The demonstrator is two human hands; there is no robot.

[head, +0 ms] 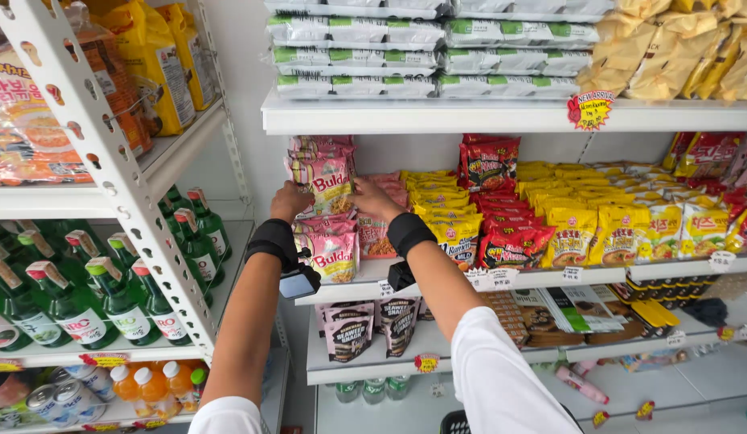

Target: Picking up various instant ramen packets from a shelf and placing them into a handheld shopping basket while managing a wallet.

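Observation:
Both my arms reach up to a middle shelf [437, 281] of a shop rack. My left hand [290, 201] grips the left side of a stack of pink noodle packets [325, 181]. My right hand [376, 198] rests with fingers spread on the right side of the same stack, over more pink packets [373, 235] behind. Another pink packet [333, 253] stands at the shelf front below my hands. Black bands with small devices sit on both wrists.
Yellow packets [446, 217] and red packets [502, 241] fill the shelf to the right. Green-and-white packs [365, 56] lie on the shelf above. Dark snack bags [349, 329] stand below. Green bottles [108, 281] fill the left rack behind a white perforated post [116, 161].

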